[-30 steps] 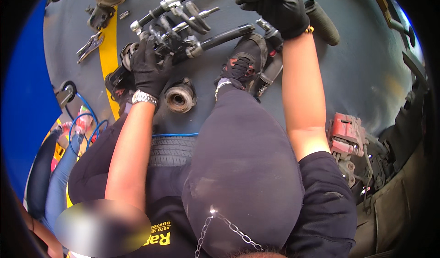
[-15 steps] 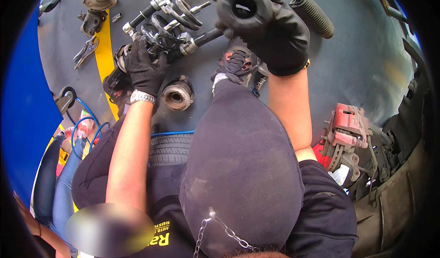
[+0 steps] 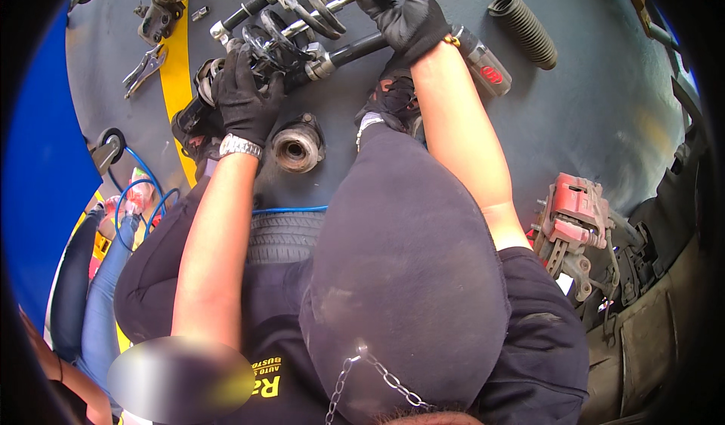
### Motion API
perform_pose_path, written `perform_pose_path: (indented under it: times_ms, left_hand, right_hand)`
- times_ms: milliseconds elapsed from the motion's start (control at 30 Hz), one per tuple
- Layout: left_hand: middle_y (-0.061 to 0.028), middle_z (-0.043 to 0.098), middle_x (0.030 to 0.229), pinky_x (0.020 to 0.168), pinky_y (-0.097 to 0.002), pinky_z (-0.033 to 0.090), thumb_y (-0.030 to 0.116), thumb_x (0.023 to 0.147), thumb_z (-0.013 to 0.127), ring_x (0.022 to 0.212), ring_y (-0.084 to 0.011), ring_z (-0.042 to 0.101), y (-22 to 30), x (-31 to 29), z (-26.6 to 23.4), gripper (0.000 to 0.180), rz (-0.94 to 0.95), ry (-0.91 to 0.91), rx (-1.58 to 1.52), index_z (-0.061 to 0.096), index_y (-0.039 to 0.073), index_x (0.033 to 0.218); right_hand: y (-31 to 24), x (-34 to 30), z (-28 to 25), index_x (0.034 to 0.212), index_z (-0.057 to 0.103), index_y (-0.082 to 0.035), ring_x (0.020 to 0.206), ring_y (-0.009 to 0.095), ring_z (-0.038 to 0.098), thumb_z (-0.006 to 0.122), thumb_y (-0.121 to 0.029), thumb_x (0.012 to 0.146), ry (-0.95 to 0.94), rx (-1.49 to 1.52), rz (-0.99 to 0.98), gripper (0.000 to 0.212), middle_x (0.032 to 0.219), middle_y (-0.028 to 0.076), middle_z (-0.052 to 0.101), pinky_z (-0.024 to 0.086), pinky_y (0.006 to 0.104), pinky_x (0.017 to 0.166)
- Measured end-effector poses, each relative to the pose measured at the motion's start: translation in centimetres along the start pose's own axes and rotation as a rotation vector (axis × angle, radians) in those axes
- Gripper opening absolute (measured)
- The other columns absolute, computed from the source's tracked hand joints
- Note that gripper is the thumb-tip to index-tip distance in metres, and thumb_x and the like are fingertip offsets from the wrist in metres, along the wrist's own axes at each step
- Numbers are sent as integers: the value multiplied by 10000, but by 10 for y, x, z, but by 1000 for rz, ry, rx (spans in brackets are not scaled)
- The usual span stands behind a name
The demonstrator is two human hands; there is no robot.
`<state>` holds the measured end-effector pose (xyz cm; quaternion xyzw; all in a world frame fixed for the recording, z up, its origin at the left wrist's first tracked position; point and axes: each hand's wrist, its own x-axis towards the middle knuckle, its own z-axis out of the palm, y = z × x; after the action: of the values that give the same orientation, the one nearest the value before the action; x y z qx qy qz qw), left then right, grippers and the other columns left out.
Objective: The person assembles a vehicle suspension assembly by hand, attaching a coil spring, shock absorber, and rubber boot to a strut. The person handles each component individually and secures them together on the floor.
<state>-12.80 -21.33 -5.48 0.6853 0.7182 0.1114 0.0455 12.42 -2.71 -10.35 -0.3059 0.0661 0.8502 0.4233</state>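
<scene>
A strut assembly with a black coil spring [image 3: 323,18] lies on the floor ahead of me, with a spring compressor [image 3: 321,64] clamped along it. My left hand [image 3: 245,96], in a black glove, is closed over the strut's near left end. At the far end, beside the tip of the silver strut rod [image 3: 340,3], is my gloved right hand [image 3: 408,18]. Its thumb and fingers are pinched together; whatever small dark piece they hold is unclear. Partly hidden behind my right wrist is the grey handle of a power tool [image 3: 489,68].
A ribbed black dust boot [image 3: 522,30] lies to the right. Near my left hand sit a round metal mount [image 3: 297,147] and locking pliers [image 3: 145,70]. A tyre [image 3: 283,236] is between my legs; a red brake caliper [image 3: 575,202] hangs at right. Another person's legs [image 3: 109,296] show at left.
My right hand has moved down and left, away from the camera, to the rod tip. The bulky black round thing it held up is out of it; the power tool's handle now shows behind my wrist.
</scene>
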Motion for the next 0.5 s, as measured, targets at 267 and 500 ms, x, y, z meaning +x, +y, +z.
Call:
perform_pose_path:
  times_ms: [267,500]
  left_hand:
    - [-258,504,1472,1127,-559,374,335,827,788,1348,-432,499,9,8,6,794,30,27,-8,437,40,1477]
    - [-232,473,1515,1131,-548,360,353,827,764,1379,-403,480,0,0,4,797,8,15,-12,431,47,1483]
  right_hand:
    - [21,79,-77,1122,601,-125,702,170,643,831,-200,867,320,-790,-373,351,822,24,676,533,308,638]
    - [-33,62,-22,1010,670,-144,976,349,715,793,-284,855,-107,-2528,-293,242,958,141,726,564,464,819]
